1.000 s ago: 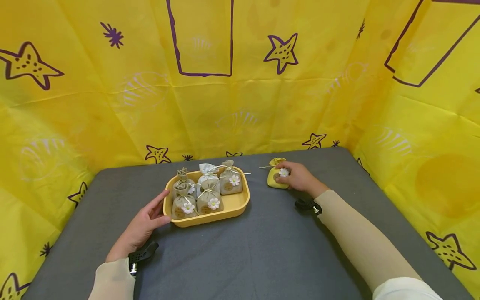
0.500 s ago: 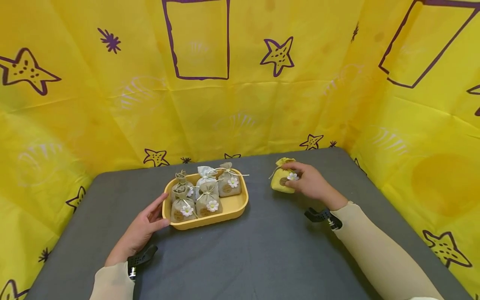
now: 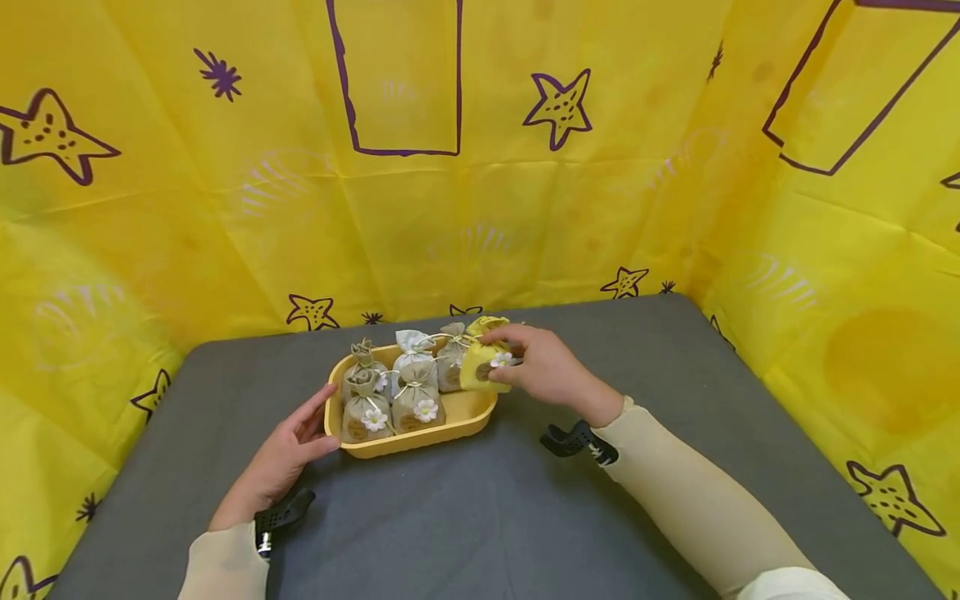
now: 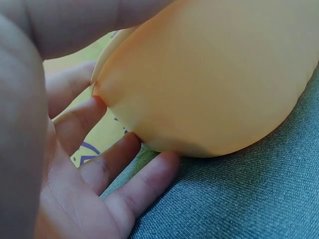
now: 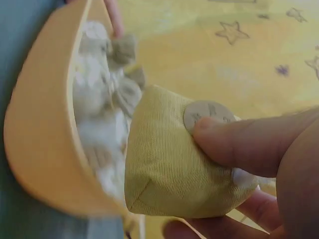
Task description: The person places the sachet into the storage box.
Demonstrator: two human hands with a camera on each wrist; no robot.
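Observation:
My right hand [image 3: 551, 371] pinches a yellow drawstring sachet [image 3: 474, 367] between thumb and fingers. The sachet, with a white flower and round tag, is held above the right end of a yellow tray [image 3: 442, 432]. The thumb lies by the tag [image 5: 207, 112] in the right wrist view. At the tray's left end, fingertips of my left hand [image 3: 281, 458] touch the outer wall, with the thumb at the front corner. Inside stand several sachets: brown ones [image 3: 367, 417], a beige one [image 3: 417, 400] and a pale blue one [image 3: 412, 350]. The yellow sachet partly hides a grey-beige one [image 3: 450, 367].
The tray stands on a grey cloth-covered table [image 3: 450, 525]. A yellow curtain [image 3: 405, 233] with starfish drawings rises behind the table and along its sides. Bare tray floor [image 3: 467, 406] shows at the front right.
My right hand has lifted the yellow sachet off the table at the right and carried it left to above the tray. The left hand has stayed at the tray's left end.

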